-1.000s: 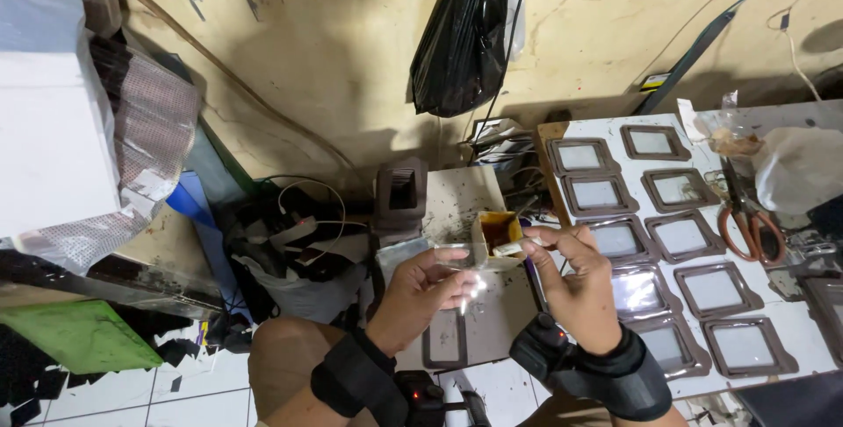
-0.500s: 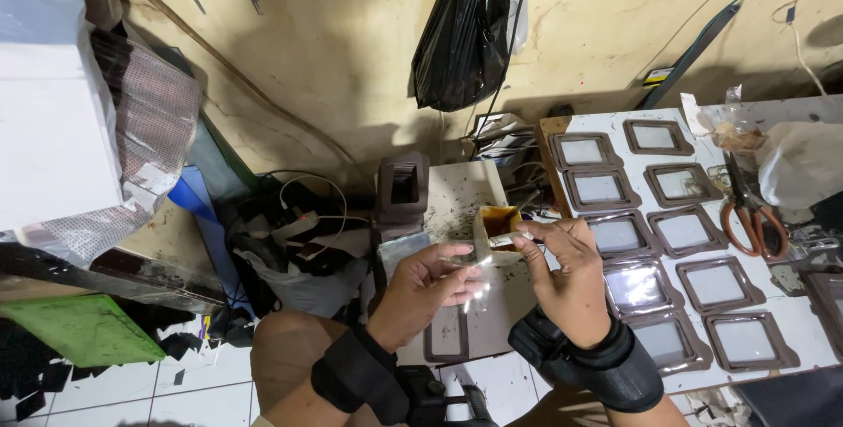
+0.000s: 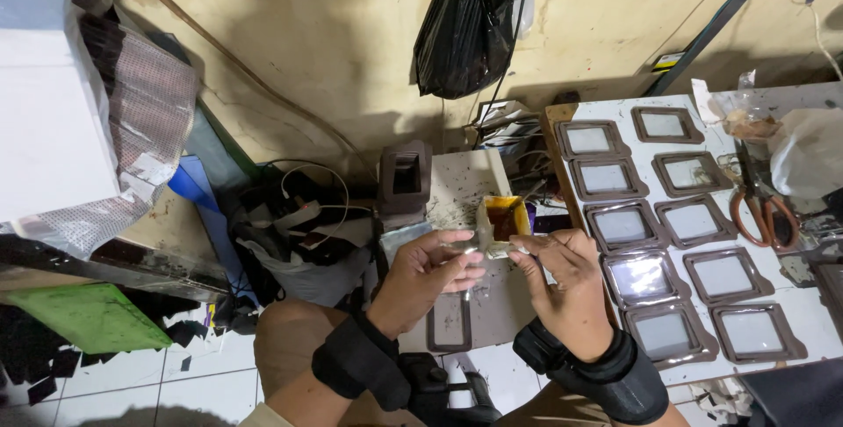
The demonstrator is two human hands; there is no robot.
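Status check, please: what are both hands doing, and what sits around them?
Left hand and right hand together pinch a small clear piece. Glue tub just behind. Brown window frames laid out right; nothing between the hands.

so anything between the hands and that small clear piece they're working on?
Nothing visible. The left hand and right hand both already have fingertips on the small clear piece, just in front of the small yellow glue pot.

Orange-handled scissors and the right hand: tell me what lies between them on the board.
In the head view, brown frames with pale windows lie in rows on the white board between the scissors and the right hand.
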